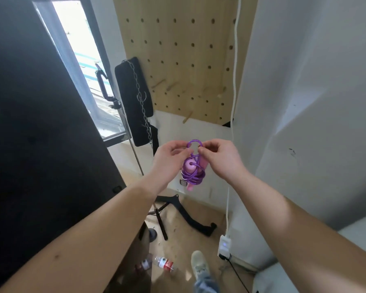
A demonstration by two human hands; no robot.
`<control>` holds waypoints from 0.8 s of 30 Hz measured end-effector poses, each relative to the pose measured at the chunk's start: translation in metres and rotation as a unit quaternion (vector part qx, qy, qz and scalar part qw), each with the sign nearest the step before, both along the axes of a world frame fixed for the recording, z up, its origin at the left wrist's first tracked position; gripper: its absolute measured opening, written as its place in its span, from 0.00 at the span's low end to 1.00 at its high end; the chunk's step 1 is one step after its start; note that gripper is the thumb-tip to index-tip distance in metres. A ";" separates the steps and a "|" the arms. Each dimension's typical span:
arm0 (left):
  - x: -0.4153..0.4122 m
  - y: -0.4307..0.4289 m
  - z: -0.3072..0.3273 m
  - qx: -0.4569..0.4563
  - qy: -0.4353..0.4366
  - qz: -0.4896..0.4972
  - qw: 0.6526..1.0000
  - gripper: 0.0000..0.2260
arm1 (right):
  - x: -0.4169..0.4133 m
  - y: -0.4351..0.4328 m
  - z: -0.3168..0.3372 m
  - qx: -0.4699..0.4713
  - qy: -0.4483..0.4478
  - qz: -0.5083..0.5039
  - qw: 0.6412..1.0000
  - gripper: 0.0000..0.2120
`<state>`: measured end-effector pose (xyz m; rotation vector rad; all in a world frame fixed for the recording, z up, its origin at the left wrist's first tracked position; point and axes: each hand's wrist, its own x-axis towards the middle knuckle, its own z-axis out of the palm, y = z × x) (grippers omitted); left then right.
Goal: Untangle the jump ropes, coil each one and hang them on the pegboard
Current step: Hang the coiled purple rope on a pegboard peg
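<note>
Both our hands, left (170,154) and right (217,156), raised below the pegboard (178,49), pinch the coiled purple jump rope's (193,175) top loop.

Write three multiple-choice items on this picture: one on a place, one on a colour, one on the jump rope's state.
1. Where does the black padded belt hang?
A. just left of the pegboard
B. on the floor
C. on the window handle

2. What colour is the cord of the jump rope?
A. green
B. purple
C. white

3. What state is the jump rope in?
A. hung on a peg
B. stretched out straight
C. bundled and held in both hands

Key:
1 A, it hangs beside the pegboard's left edge.
2 B, purple cord is wound round the pink handles.
3 C, the left hand and right hand pinch its top loop.
</note>
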<state>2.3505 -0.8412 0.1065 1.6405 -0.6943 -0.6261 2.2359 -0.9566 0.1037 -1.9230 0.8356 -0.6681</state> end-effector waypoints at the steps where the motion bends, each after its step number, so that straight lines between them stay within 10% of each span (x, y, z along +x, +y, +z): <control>1: 0.011 -0.016 -0.001 0.000 -0.004 0.003 1.000 0.08 | 0.011 -0.015 -0.001 -0.005 0.004 -0.004 1.000 0.04; 12: 0.114 -0.189 0.014 0.008 -0.050 -0.019 0.999 0.05 | 0.111 -0.170 0.024 -0.004 0.010 -0.052 0.999 0.02; 24: 0.149 -0.302 0.026 0.129 -0.282 -0.087 0.947 0.10 | 0.132 -0.239 0.022 -0.008 0.037 -0.211 0.977 0.02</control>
